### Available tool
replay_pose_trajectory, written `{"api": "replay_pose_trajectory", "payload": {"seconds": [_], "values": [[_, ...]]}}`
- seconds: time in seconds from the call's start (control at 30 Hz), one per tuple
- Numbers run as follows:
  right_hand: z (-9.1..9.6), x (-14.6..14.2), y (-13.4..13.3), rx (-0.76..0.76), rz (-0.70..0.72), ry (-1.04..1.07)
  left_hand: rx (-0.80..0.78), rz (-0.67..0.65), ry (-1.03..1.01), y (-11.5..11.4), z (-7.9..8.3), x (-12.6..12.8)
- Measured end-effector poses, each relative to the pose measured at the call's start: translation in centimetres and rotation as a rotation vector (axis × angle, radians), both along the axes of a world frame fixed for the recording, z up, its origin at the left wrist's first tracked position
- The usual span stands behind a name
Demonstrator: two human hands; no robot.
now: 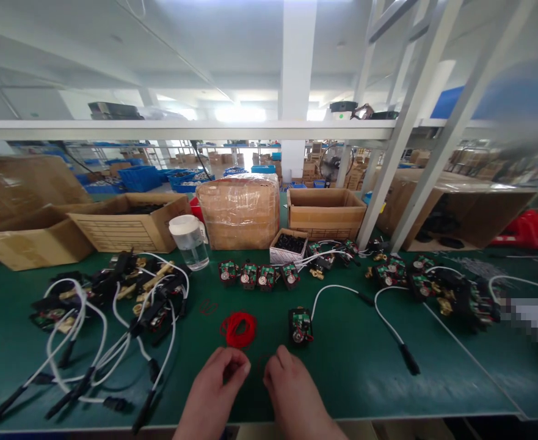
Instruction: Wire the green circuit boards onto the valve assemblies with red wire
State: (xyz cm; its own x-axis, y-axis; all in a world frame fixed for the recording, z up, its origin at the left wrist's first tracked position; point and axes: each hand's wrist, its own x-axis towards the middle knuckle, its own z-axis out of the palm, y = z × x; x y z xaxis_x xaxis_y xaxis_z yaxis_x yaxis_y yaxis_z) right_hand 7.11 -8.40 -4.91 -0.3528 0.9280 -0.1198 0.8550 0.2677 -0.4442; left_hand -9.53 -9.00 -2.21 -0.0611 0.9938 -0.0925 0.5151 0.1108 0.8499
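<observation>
My left hand (pixel 217 384) and my right hand (pixel 287 386) rest close together on the green mat (pixel 351 366) near the front edge. Their fingertips are pinched toward each other, and a thin red ring between them is barely visible. Just beyond them lies a pile of red rubber rings (pixel 238 329). One black module with a green board (pixel 300 325) and a white cable sits just past my right hand. A row of similar modules (pixel 258 274) lines up further back.
A heap of finished modules with white cables (pixel 113 311) fills the left side, more modules (pixel 433 284) the right. A clear lidded cup (pixel 189 242), a small box of black parts (pixel 289 245), cardboard boxes (pixel 324 211) and a wrapped carton (pixel 240 209) stand behind.
</observation>
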Motion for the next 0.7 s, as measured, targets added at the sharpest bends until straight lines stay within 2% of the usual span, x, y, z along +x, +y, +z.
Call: {"api": "replay_pose_trajectory", "payload": {"seconds": [0.1,0.2,0.27,0.33,0.43,0.53,0.7], "values": [[1.0,0.0,0.0,0.002,-0.002,-0.023,0.055,0.043,-0.076,-0.5,-0.8,0.0],[3.0,1.2,-0.1,-0.015,0.000,0.144,0.125,0.092,-0.209,0.0,-1.4,0.1],[4.3,2.0,-0.1,-0.003,0.003,0.199,0.116,0.101,-0.300,0.6,-1.9,0.1],[4.8,2.2,0.0,-0.012,0.037,0.130,0.091,0.126,-0.366,1.0,-2.3,0.1],[4.0,1.3,0.5,-0.032,0.131,-0.098,0.064,0.193,-0.422,0.9,-3.0,0.3],[2.6,-0.3,1.4,0.020,0.204,-0.278,0.050,0.227,-0.459,0.3,-3.6,0.4],[1.8,-2.4,2.9,0.061,0.251,-0.328,0.013,0.225,-0.507,-0.4,-4.2,0.5]]}}
